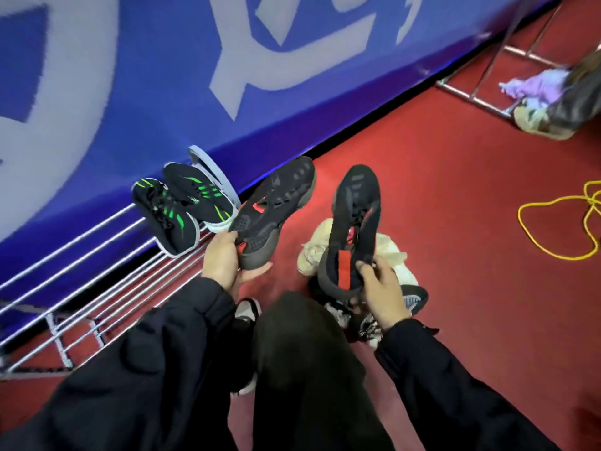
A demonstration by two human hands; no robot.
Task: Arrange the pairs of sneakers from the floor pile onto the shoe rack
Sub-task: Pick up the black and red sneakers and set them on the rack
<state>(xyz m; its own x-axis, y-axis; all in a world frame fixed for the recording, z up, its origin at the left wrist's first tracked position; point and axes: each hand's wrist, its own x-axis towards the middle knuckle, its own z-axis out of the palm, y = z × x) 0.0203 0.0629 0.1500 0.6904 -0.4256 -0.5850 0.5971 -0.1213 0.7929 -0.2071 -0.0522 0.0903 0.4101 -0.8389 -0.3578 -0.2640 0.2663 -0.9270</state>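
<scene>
1. Two black-and-green sneakers (177,209) already on the shoe rack (81,249) at far left, side by side across the white bars, toes toward the blue wall (130,92).
2. Just right of them, left hand (224,258) gripping a dark grey sneaker with red accents (273,209) at the heel: thumb pressed on the collar, fingers curled beneath the sole. Long axis running from the hand up and right, toe toward the wall, shoe held in the air just beside the rack's right end.
3. Further right, right hand (380,291) pinching the heel collar of the matching sneaker (354,219), thumb inside the opening, fingers wrapped behind. Toe pointing up and away, well clear of the rack.
4. Below and behind that shoe, remaining floor pile (351,255) on the red floor (455,190): a cream shoe, plus black-and-white ones partly hidden by the knee.
5. Far right, yellow cord (553,229) lying loose, apart from the work.
6. Judged next: left shoe nearer the rack, free bar space lying left and near of the green pair, so likely set down first, then the right shoe carried leftward to sit alongside, toes matching.
</scene>
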